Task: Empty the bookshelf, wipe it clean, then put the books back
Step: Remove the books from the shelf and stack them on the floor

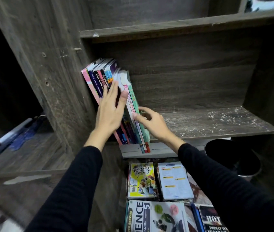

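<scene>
1. The bookshelf (52, 64) is dark grey wood. Its thick side panel runs from twelve o'clock down towards seven o'clock.
2. A row of books (99, 77) stands on the middle shelf board (208, 124), packed into the left corner at about ten o'clock from the centre. They lean to the left against the panel, spines facing out.
3. The last book on the right of that row is a teal book (133, 96). To its three o'clock the board is bare wood, flecked with pale specks.
4. The left hand (112, 113) is released: fingers straight and together, laid flat across the spines in the middle of the row, thumb out towards one o'clock.
5. The right hand (153, 122) sits just at three o'clock of the left one, fingers loosely bent, tips on the teal book low down. I cannot tell whether it is pinching the book or only touching it.
6. Both arms wear black sleeves (76, 181), coming up from six o'clock.
7. On the floor at six o'clock lie more books flat: a yellow-covered book (141, 180), a white-paged book (174, 180) just beside it at three o'clock, and a Science book (154, 216) below them.
8. A black bin (233, 156) stands under the board at four o'clock.
</scene>
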The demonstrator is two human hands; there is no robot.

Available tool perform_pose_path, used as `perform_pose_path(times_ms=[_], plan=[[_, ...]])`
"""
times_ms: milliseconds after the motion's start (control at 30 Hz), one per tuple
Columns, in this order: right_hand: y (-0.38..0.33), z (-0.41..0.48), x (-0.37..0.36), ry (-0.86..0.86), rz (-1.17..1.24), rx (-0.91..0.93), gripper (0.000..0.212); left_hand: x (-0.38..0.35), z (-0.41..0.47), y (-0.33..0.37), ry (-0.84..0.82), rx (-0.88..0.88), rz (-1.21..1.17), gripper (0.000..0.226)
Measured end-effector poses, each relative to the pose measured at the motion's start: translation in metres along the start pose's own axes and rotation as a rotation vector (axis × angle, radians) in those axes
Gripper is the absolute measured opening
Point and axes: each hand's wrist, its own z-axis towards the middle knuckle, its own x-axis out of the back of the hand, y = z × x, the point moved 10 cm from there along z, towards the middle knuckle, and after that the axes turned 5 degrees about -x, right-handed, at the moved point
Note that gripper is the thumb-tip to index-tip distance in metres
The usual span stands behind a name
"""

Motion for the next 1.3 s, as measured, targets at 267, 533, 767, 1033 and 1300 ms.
perform_pose_path(times_ms=[267,533,767,1033,1300], plan=[[0.053,-0.005,-0.015,-0.136,0.694,-0.421,0.061,-0.041,-0.033,-0.01,0.232,0.191,-0.113,0.092],[0.077,0.014,-0.017,-0.06,0.558,-0.454,0.05,-0.048,-0.037,-0.02,0.328,0.224,-0.099,0.069],[0.048,0.055,0.008,0.032,0.222,-0.229,0.062,-0.048,-0.067,-0.029,0.44,0.375,-0.41,0.032],[0.025,0.086,0.002,-0.109,0.219,-0.167,0.079,-0.057,-0.093,-0.052,0.461,0.557,-0.903,0.032],[0.025,0.092,0.015,-0.147,0.272,-0.162,0.122,-0.061,-0.097,-0.073,0.512,0.617,-1.131,0.049]])
